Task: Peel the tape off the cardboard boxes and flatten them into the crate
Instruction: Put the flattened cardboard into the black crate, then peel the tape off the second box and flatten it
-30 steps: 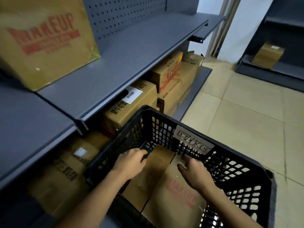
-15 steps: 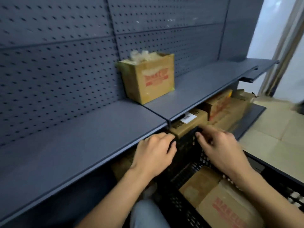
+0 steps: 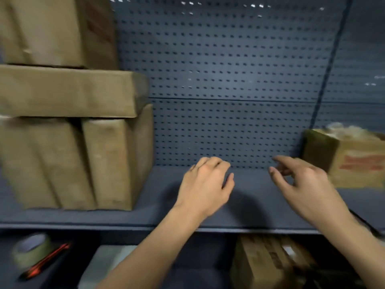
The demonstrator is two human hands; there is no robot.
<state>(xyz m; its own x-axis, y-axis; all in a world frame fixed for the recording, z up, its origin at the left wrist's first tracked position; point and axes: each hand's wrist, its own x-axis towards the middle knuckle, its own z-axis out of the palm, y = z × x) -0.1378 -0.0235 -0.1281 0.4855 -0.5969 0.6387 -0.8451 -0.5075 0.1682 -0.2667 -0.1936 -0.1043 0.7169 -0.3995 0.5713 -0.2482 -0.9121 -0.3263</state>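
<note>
A stack of brown cardboard boxes [image 3: 68,126] stands on the grey shelf [image 3: 156,213] at the left. An open box with red print [image 3: 354,161], stuffed with crumpled tape or paper, sits at the right edge of the same shelf. My left hand [image 3: 205,184] hovers over the middle of the shelf, fingers loosely curled, holding nothing. My right hand [image 3: 302,184] is beside it, fingers spread and relaxed, holding nothing. Neither hand touches a box. The crate is out of view.
The pegboard back panel [image 3: 229,80] rises behind the shelf. On the lower level at bottom left lie a roll of tape [image 3: 31,249] and a red-handled cutter [image 3: 46,260]. Another cardboard box [image 3: 268,261] sits under the shelf at bottom right.
My view has swung up and left from the crate to the shelf and the box stack. Both hands have left the crate and risen over the shelf, holding nothing.
</note>
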